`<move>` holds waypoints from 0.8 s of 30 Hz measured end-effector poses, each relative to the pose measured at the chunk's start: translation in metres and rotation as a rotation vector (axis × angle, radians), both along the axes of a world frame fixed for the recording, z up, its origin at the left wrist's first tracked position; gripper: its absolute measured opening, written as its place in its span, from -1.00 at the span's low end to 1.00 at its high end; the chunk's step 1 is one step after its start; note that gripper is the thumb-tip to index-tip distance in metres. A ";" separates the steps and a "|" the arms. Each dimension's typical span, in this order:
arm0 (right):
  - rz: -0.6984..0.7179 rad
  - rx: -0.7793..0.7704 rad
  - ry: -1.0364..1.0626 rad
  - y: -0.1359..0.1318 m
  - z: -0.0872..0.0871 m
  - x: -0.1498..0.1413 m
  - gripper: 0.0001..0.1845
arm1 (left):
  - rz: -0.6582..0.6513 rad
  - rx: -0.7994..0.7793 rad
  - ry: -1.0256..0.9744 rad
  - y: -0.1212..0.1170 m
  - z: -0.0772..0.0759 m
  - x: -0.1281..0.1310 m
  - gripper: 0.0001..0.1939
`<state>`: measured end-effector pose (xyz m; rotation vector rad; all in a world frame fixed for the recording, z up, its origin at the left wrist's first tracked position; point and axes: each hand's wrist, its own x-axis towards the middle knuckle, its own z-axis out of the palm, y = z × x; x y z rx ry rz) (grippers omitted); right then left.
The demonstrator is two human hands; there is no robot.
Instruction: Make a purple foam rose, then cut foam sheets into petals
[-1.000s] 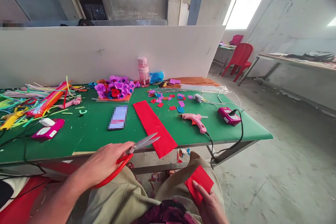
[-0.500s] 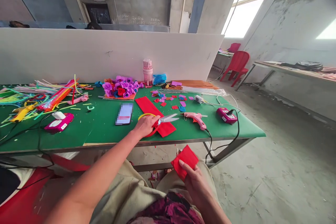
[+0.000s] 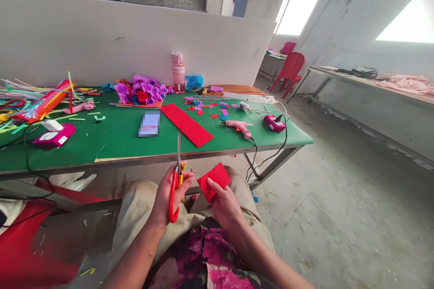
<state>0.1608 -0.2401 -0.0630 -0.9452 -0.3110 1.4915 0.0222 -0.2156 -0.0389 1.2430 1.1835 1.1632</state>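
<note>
Red and thin, a small flat four-cornered piece (image 3: 219, 174) is pinched in the right hand (image 3: 225, 203), the thumb laid across its upper face and the other fingers largely hidden beneath. The wrist reaches inward from the right forearm (image 3: 257, 250), which slants up from the lower right, so the piece is held out over the lap, in front of the table edge.

The left hand (image 3: 171, 189) grasps a pair of metal scissors with red and yellow handles (image 3: 174, 198). The left forearm (image 3: 135, 253) rises from the lower left; the hand stands turned on its side, thumb toward the right hand, with the blades pointing forward toward the table and lying close together. How the fingers sit in the handle loops cannot be fully told. The two hands are near each other but apart, and the blades do not touch the red piece.

Beyond them, a long flat red strip (image 3: 188, 125) lies diagonally on the green-topped table (image 3: 115, 146). To its left is a dark-edged phone with a pale screen (image 3: 149, 122); to its right, a pink pistol-shaped glue gun (image 3: 240, 127). Behind the phone sits a bunch of purple and red artificial flowers (image 3: 144, 90), near an upright pink translucent bottle (image 3: 178, 73).
</note>
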 end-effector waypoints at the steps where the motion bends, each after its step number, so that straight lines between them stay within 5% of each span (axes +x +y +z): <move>1: 0.005 0.012 -0.006 -0.002 0.000 -0.003 -0.72 | -0.016 -0.040 -0.038 -0.006 -0.002 0.003 -0.47; 9: 0.051 0.054 -0.035 -0.007 0.002 -0.017 -0.74 | 0.052 -0.083 -0.157 -0.018 -0.016 0.017 -0.56; 24: 0.151 0.068 0.007 -0.011 -0.003 -0.022 -0.74 | 0.052 0.012 -0.075 -0.025 -0.009 0.007 -0.61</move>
